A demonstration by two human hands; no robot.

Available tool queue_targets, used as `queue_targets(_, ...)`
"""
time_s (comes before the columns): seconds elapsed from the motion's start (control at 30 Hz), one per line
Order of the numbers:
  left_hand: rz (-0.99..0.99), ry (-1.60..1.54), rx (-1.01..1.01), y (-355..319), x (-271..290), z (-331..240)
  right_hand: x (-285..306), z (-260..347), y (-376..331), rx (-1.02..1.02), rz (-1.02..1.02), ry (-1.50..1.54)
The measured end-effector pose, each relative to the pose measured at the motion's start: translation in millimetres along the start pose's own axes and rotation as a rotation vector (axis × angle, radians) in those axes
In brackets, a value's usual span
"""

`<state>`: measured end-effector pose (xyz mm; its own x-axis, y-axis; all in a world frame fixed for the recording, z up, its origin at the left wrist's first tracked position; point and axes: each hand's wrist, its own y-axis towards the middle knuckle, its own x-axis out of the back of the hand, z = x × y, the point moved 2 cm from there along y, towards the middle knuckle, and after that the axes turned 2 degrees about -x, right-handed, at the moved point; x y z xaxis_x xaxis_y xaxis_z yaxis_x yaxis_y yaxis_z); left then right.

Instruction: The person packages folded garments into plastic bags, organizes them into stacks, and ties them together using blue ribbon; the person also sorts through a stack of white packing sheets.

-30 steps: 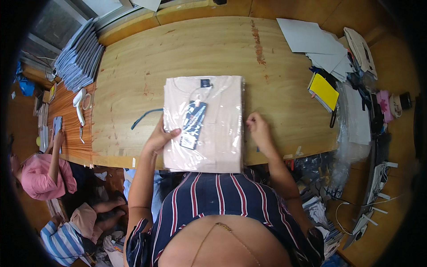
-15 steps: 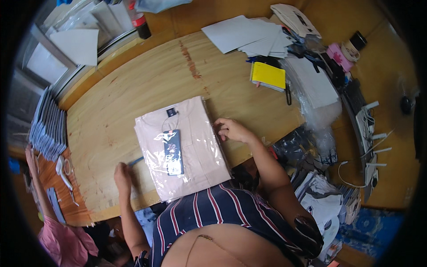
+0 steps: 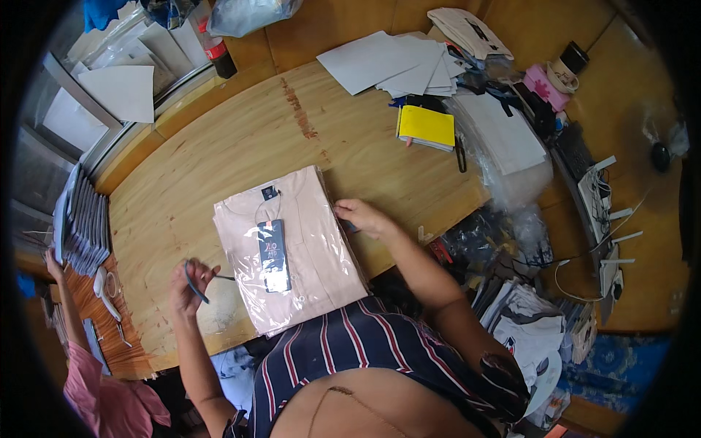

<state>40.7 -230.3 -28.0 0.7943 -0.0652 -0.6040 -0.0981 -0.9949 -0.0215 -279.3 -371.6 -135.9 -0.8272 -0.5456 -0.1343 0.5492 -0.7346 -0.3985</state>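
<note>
A stack of folded pale pink shirts in clear plastic lies in front of me, tilted slightly, its near edge against my body. On the top shirt are a dark neck label and a long navy hang tag on a string. My left hand, left of the stack, is closed on what look like scissors with a blue-green handle; a dark tip points toward the shirts. With bent fingers, my right hand grips the stack's right edge, where a small dark piece shows beneath the fingers.
A yellow notebook and white sheets lie at the far right. Folded blue garments are stacked at the left, beside a co-worker's arm. A dark drink bottle stands at the back.
My left hand has risen slightly from the table with the scissors, whose handle now shows. My right fingers have closed on the stack's edge. The co-worker's hand stays by the blue garments.
</note>
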Motion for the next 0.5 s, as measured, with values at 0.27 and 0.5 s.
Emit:
queue_targets(0.27,0.111,-0.255,-0.352,45,-43,-12,-20,-10,-5,0.114,-0.240,-0.152)
queue_targets(0.5,0.276,0.942,-0.115,106,-129,117,-44,4,-24,0.336,-0.317,-0.466)
